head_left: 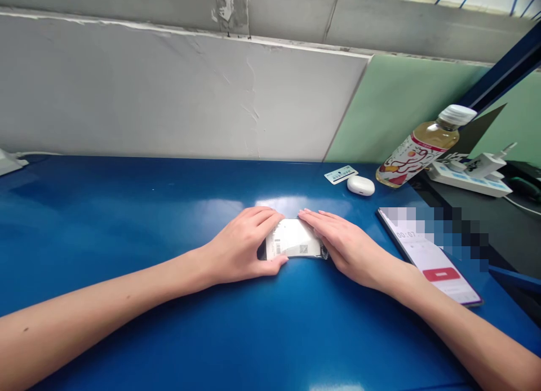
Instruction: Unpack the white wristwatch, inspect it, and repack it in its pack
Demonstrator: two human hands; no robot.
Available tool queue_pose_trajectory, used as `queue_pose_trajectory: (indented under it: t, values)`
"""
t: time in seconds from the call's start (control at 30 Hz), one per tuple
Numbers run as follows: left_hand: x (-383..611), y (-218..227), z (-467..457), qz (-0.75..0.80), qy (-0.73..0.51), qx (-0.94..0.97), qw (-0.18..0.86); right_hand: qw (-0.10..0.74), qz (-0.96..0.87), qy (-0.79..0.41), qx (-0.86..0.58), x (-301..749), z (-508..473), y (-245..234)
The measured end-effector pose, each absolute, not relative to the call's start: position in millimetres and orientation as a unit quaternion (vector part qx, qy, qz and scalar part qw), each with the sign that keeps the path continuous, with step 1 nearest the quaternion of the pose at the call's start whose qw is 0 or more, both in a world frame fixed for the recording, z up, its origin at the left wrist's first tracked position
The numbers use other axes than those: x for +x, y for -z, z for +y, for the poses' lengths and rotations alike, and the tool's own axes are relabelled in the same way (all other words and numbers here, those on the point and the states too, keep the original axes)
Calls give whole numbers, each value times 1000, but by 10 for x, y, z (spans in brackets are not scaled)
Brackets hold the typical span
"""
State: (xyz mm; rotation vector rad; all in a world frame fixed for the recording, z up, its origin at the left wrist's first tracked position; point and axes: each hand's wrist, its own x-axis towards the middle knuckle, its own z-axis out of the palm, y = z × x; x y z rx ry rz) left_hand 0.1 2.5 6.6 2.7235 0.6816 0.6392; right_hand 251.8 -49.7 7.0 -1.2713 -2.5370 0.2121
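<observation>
A small plastic-wrapped packet (298, 239) lies on the blue tabletop, with a white label that carries a barcode and a square code. My left hand (243, 244) grips its left end, the thumb along the near edge and the fingers over the far side. At the right end my right hand (346, 244) rests against the packet, its fingers stretched out side by side. Shiny wrapping shows beneath that hand. The packet's two ends are partly hidden by my hands.
To the right lies a phone (422, 256) with a lit timer screen. Behind it are a white earbud case (360, 185), a card (341, 174) and a drink bottle (418, 149). A power strip (469, 180) with plugs sits far right. A wall (181, 92) closes off the back.
</observation>
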Motion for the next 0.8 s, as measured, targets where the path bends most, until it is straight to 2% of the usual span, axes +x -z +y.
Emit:
queue_pose_trajectory:
  t: [0.33,0.57,0.8]
  values:
    - [2,-75,25,239,-217,936,140,185,-855,-105,-474,2557,-493,-124]
    - [-7,-42,25,260,-237,928,119,242,-857,-17,-455,2556,-457,-119]
    - [0,-50,18,274,-244,925,100,166,-849,26,-502,2575,-462,-126]
